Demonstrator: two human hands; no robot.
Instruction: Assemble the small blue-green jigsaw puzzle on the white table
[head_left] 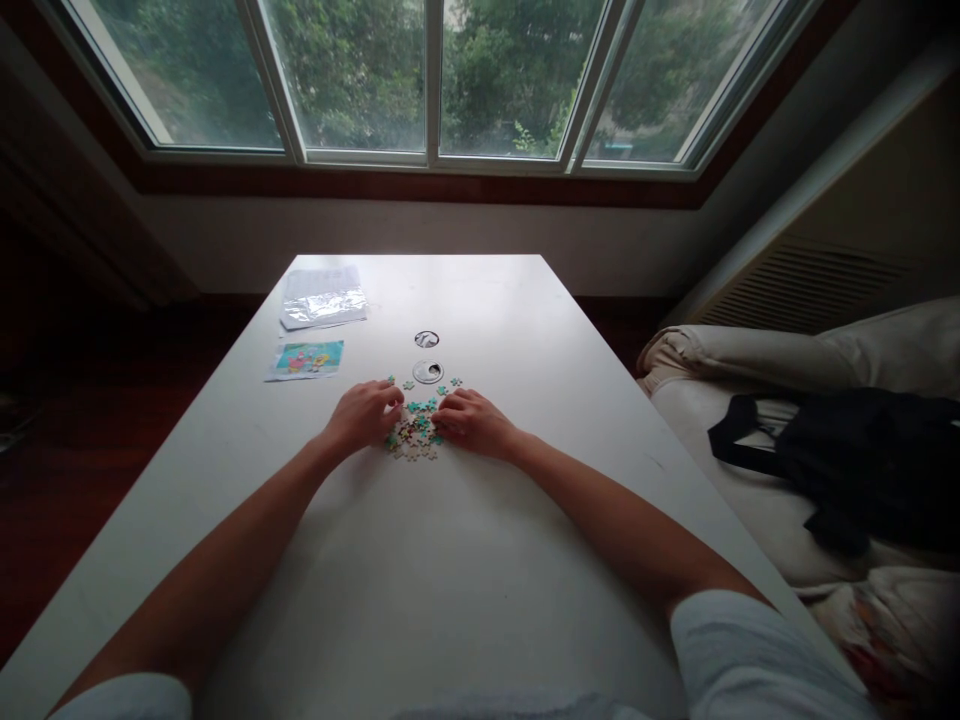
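We had puzzle pieces point(414, 426) heaped on the white table point(450, 590) between left hand point(367, 411) and right hand point(476, 423), both curled at the edges; we couldn't tell if either gripped one. Light fingertip spreading, no stacking, seemed best.

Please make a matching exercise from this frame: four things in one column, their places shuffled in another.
1. puzzle pieces
2. picture sheet
3. black fabric item
4. shiny sheet

A. on the pale couch
B. near the table's far left corner
C. between left hand and right hand
D. nearer the person than the shiny sheet, left side

Pairs: 1-C, 2-D, 3-A, 4-B
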